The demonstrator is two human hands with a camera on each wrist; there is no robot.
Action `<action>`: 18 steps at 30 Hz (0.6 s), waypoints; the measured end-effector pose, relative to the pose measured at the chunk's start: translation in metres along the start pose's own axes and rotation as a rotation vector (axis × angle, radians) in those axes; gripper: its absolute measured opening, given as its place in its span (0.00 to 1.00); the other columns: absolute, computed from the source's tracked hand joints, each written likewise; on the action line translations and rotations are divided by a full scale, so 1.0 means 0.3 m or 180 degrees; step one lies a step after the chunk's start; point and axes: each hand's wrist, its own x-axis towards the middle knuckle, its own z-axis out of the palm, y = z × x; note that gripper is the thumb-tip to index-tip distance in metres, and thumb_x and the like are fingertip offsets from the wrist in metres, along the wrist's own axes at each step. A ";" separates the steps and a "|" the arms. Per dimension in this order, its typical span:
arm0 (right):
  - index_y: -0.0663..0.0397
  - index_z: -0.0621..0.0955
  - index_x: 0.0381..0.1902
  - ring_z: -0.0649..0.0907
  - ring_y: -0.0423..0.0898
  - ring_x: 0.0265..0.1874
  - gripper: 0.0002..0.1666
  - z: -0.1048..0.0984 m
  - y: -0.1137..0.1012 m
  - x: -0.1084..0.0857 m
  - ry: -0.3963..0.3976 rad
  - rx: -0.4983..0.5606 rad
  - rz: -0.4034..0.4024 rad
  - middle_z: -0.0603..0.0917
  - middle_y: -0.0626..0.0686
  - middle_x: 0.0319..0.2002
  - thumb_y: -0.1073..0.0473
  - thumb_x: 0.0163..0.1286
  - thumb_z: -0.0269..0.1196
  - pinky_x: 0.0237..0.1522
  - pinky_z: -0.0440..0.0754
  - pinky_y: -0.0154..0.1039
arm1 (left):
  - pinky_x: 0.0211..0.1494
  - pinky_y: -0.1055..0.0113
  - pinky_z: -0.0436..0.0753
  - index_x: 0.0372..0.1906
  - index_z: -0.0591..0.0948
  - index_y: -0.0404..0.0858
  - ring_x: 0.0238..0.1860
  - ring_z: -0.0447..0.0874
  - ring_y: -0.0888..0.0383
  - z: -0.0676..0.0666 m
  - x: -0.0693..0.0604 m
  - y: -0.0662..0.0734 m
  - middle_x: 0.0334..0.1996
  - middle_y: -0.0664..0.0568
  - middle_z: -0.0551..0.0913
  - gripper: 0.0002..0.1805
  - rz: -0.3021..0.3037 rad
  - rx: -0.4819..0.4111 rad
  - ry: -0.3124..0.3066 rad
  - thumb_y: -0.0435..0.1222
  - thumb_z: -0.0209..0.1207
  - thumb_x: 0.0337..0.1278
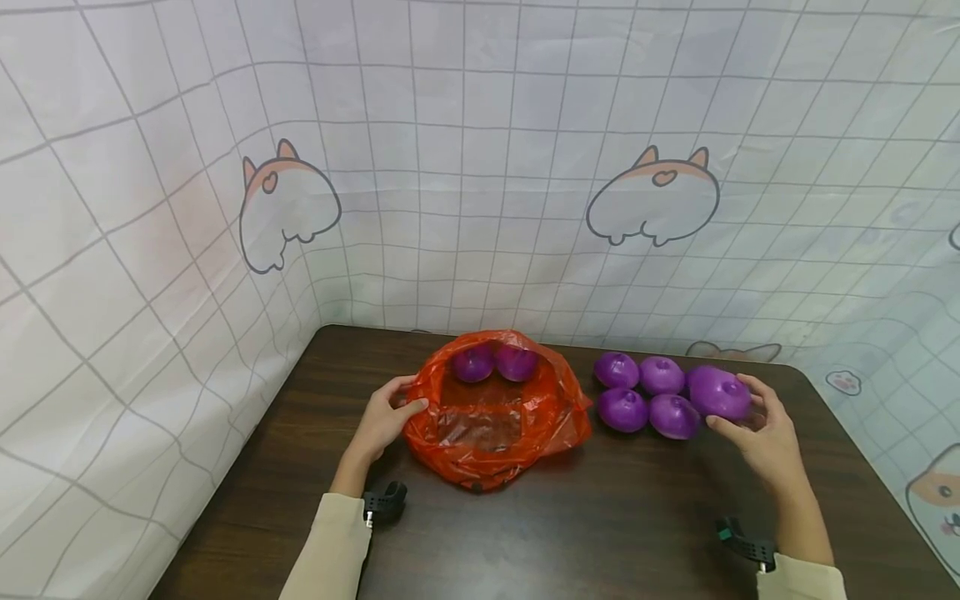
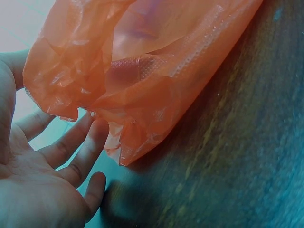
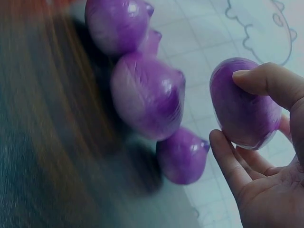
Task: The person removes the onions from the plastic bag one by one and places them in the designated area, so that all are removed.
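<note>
A red plastic bag (image 1: pixel 555 425) stands with its mouth spread wide on the table. My left hand (image 1: pixel 381 423) holds the bag's left rim, the thumb on the near side and the fingers outside. Inside, toward the back, sit two purple onions (image 1: pixel 495 363). With thumb and fingers, my right hand (image 1: pixel 774 437) grips another purple onion (image 1: pixel 718 393), lifted off the table in the right wrist view (image 3: pixel 244 111). Beside it, on the left, several shiny purple onions (image 1: pixel 622 410) stand in two rows. In the left wrist view, fingertips (image 2: pixel 99 130) touch the crumpled bag edge.
The dark wooden table (image 1: pixel 570 533) ends at the back against a white gridded cloth (image 1: pixel 480 167) with cartoon animal prints. More of the cloth hangs along the left and right sides. A black band (image 1: pixel 386 500) is on the left wrist, another (image 1: pixel 746 542) on the right.
</note>
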 end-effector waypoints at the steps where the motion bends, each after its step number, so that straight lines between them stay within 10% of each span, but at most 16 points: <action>1: 0.47 0.58 0.80 0.72 0.24 0.43 0.52 -0.002 0.009 0.000 -0.0004 -0.0008 0.0016 0.67 0.58 0.61 0.58 0.65 0.73 0.37 0.77 0.23 | 0.50 0.63 0.84 0.68 0.75 0.34 0.56 0.77 0.42 -0.002 -0.008 0.014 0.63 0.35 0.77 0.26 0.0024 0.0003 -0.0011 0.33 0.63 0.67; 5: 0.48 0.58 0.80 0.72 0.23 0.43 0.52 -0.009 0.042 -0.005 -0.0020 -0.0007 0.0063 0.68 0.60 0.61 0.57 0.65 0.73 0.37 0.76 0.22 | 0.49 0.63 0.85 0.68 0.75 0.32 0.55 0.78 0.42 -0.005 -0.024 0.035 0.62 0.33 0.77 0.26 0.0073 0.0024 -0.0033 0.33 0.63 0.67; 13: 0.42 0.58 0.81 0.71 0.27 0.44 0.52 -0.029 0.098 -0.011 -0.0065 -0.0036 0.0243 0.66 0.64 0.65 0.51 0.66 0.73 0.36 0.75 0.21 | 0.50 0.63 0.84 0.70 0.74 0.39 0.57 0.77 0.43 -0.001 0.036 -0.070 0.65 0.38 0.76 0.28 -0.0007 0.0051 0.0018 0.36 0.64 0.67; 18: 0.44 0.56 0.82 0.75 0.46 0.52 0.54 -0.034 0.122 -0.010 -0.0182 -0.0066 0.0406 0.64 0.69 0.69 0.48 0.66 0.72 0.39 0.74 0.27 | 0.51 0.62 0.85 0.69 0.76 0.41 0.56 0.78 0.44 -0.003 0.045 -0.086 0.64 0.40 0.77 0.27 0.0044 0.0031 0.0026 0.38 0.66 0.66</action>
